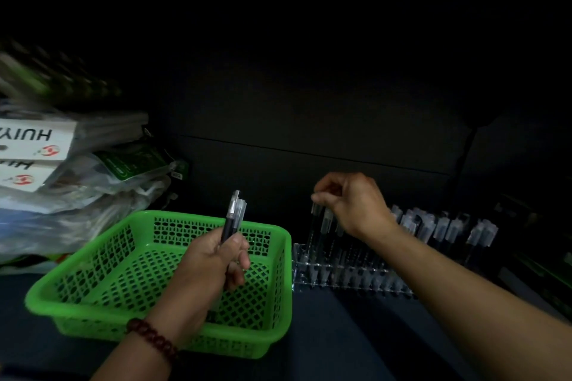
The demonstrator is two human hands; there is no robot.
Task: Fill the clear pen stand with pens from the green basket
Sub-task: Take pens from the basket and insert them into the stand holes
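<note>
Dimly lit throughout, far side lost in black. Left hand (216,260) over the green basket (93,328), clenched round a small bundle of pens (233,216); dark barrels and clear caps up above the fist, leaning slightly right. Beaded bracelet (151,337) on that wrist. Basket flat on the dark bench (340,337), walls and floor perforated. Clear pen stand (340,280) just beside the basket's right wall, stretched rightward along the bench. Right hand (353,204) above the stand's left end, thumb and forefinger pinched on the cap of a single pen (315,210). That pen upright, lower end down among the stand's slots; fully seated or not, impossible to tell. Second capped pen (327,219) just right of it, partly behind the hand. Further right, row of capped pens (445,227) upright in the stand, caps pale, barrels nearly invisible against the dark. Right forearm across the near right portion of the stand, part of it hidden. At far left, behind and beside the basket, blurred heap of plastic-wrapped packages (62,195). On top of the heap, white cards (37,139) with a red logo and upside-down lettering; a green-labelled packet (133,161) lower down, near the basket's back corner.
</note>
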